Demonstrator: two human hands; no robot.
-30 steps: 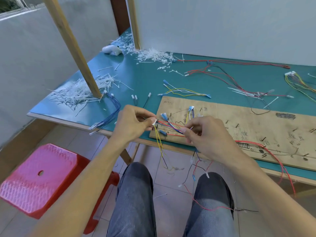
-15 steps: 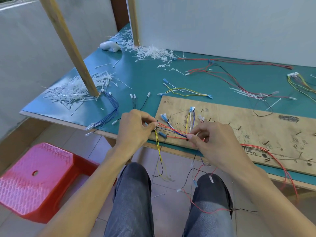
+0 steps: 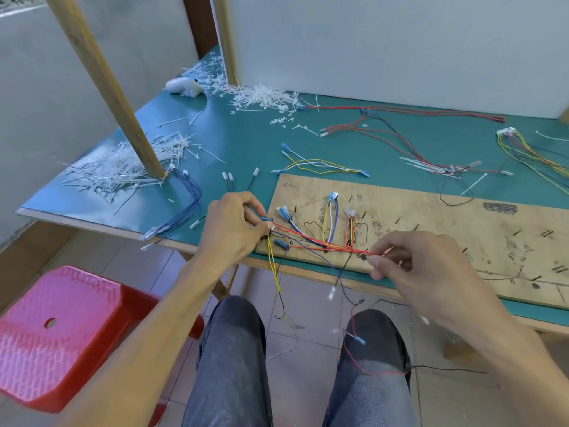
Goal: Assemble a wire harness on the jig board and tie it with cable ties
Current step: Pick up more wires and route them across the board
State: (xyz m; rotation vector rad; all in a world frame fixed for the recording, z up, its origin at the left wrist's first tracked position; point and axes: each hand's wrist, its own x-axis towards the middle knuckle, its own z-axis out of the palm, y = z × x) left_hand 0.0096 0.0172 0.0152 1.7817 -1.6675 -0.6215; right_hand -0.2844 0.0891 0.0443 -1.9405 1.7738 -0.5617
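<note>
At the jig board's (image 3: 431, 217) near-left corner, the left hand (image 3: 231, 229) is pinching a connector while the right hand (image 3: 409, 266) is pinching the red wires (image 3: 314, 240) taut.

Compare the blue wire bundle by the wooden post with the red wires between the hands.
The blue wire bundle lies slack and curved on the table, untouched; the red wires are pulled straight, pinched by the left hand and right hand. The blue wire bundle sits off the jig board; the red wires cross its near corner. Both are thin wires.
</note>
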